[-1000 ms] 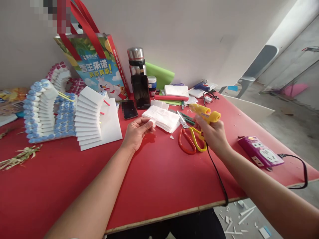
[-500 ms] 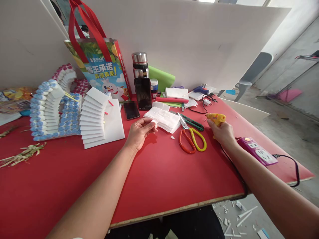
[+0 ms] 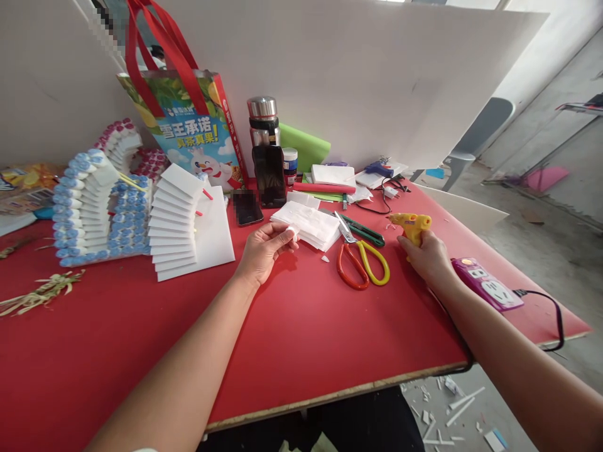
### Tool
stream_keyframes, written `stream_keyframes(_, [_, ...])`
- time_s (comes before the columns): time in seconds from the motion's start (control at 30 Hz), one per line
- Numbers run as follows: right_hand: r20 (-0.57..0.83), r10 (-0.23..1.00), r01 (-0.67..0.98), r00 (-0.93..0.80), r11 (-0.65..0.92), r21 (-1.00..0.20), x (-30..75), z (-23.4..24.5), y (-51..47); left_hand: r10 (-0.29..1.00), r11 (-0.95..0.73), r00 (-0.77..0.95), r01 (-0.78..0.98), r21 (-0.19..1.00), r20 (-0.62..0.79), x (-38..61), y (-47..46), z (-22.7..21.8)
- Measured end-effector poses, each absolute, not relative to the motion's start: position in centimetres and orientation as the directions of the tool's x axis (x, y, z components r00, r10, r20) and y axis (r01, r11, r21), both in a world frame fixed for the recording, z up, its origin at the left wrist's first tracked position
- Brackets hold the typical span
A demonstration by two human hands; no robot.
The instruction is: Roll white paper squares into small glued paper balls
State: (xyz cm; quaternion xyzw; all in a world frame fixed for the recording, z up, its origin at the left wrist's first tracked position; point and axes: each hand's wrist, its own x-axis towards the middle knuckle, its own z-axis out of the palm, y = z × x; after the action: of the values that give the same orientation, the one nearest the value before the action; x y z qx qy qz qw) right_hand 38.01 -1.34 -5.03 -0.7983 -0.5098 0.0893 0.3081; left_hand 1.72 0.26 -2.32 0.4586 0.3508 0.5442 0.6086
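Note:
My left hand is closed in a pinch over the table, with a small wad of white tissue between thumb and fingers. Just beyond it lies a stack of white tissue paper. My right hand is closed around the handle of a yellow hot glue gun, whose nozzle points left. Scissors with one red and one yellow handle lie between the hands, blades toward the stack. A green utility knife rests behind them.
A purple power strip sits by the table's right edge. Left stand a fan of white folded pieces and a blue-and-white folded model. At the back are a shopping bag, a propped phone and a steel flask.
My right hand has shifted slightly right with the glue gun and now sits lower on its handle. My left hand stays almost where it was, still pinching the tissue.

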Motion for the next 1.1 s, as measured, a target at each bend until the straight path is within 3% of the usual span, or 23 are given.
stream_keyframes(0.4, [0.144,0.908,0.799,0.393,-0.259,-0.543,38.1,-4.0,-2.4,0.983,0.011,0.178,-0.327,0.945,0.05,1.8,0.0,-2.2])
stream_keyframes(0.57, [0.5,0.844,0.946,0.196,-0.03,-0.321,34.4,1.5,-8.7,0.983,0.021,0.178,-0.342,0.939,0.042,1.9,0.0,-2.3])
stream_keyframes(0.6, [0.552,0.818,0.947,0.162,0.029,-0.321,33.0,2.8,-9.7,0.983,0.026,0.18,-0.347,0.938,0.04,2.0,-0.1,-2.3])
stream_keyframes(0.73, [0.556,0.827,0.712,0.081,0.343,-0.613,26.5,5.8,-9.1,0.98,0.033,0.194,-0.358,0.933,0.039,2.2,-0.2,-2.1])
stream_keyframes(0.8, [0.476,0.878,0.537,0.041,0.383,-0.752,23.6,5.3,-6.0,0.98,0.032,0.192,-0.37,0.929,0.043,2.3,-0.2,-2.1])
stream_keyframes(0.97, [0.214,0.974,0.135,-0.069,0.221,-0.966,19.2,0.8,0.0,0.984,-0.012,0.158,-0.41,0.912,0.083,2.1,0.0,-2.3])
stream_keyframes(1.1, [0.16,0.974,-0.043,-0.162,0.155,-0.987,19.0,-1.3,-0.5,0.982,-0.002,0.176,-0.375,0.927,0.073,2.0,0.2,-2.6])
